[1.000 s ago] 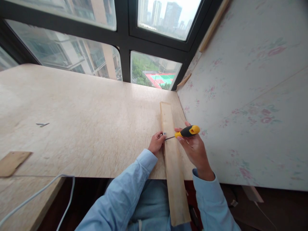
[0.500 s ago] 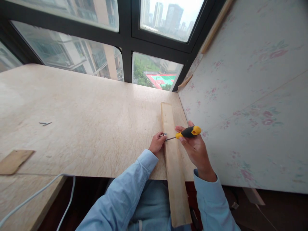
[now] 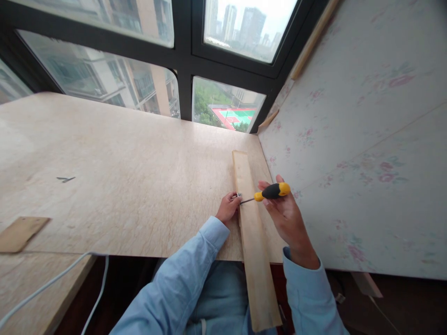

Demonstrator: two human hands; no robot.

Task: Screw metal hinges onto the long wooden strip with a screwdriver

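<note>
My right hand (image 3: 284,215) has a yellow and black screwdriver (image 3: 273,191) between its thumb and fingers. The thin shaft points left, its tip meeting the left edge of a long wooden board (image 3: 253,242). At that edge my left hand (image 3: 228,206) is closed in a pinch, holding a small metal bracket (image 3: 239,195) against the wood. The fingers partly cover the bracket, and a screw at the tip cannot be made out. The board lies across the stone sill, with its near end sticking out over my lap.
Pale stone sill (image 3: 139,186) stretches left to dark window frames (image 3: 185,88). Small metal pieces (image 3: 65,179), a flat wooden piece (image 3: 23,234) and a white cable (image 3: 63,279) are on the left. A floral-papered wall (image 3: 349,139) stands close to my right hand.
My right hand has shifted slightly right, with its fingers more spread around the screwdriver handle. The board's near end has swung slightly right. My left hand stays in place.
</note>
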